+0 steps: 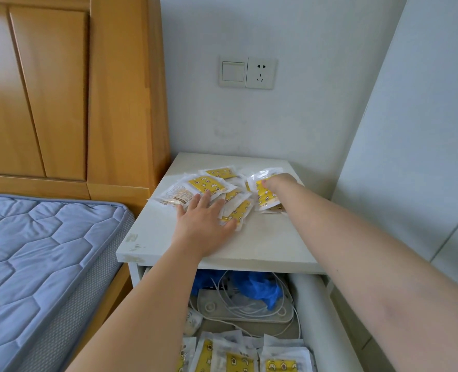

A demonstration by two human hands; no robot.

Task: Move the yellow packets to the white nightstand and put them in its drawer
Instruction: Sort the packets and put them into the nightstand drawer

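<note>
Several yellow packets [209, 183] in clear wrappers lie scattered on top of the white nightstand [270, 242]. My left hand [205, 224] lies flat with spread fingers on the near packets. Farther back on the right, my right hand [276, 182] grips a small bundle of yellow packets [265, 197], its fingers hidden behind them. Below, the nightstand's drawer [313, 304] stands open, and several more yellow packets [238, 358] lie in its front part.
The drawer also holds white cables, a flat white device [249, 310] and blue plastic [260, 285]. A bed with a blue quilted mattress [34, 259] and a wooden headboard [61, 89] stands to the left. A wall switch and socket [248, 72] sit above the nightstand.
</note>
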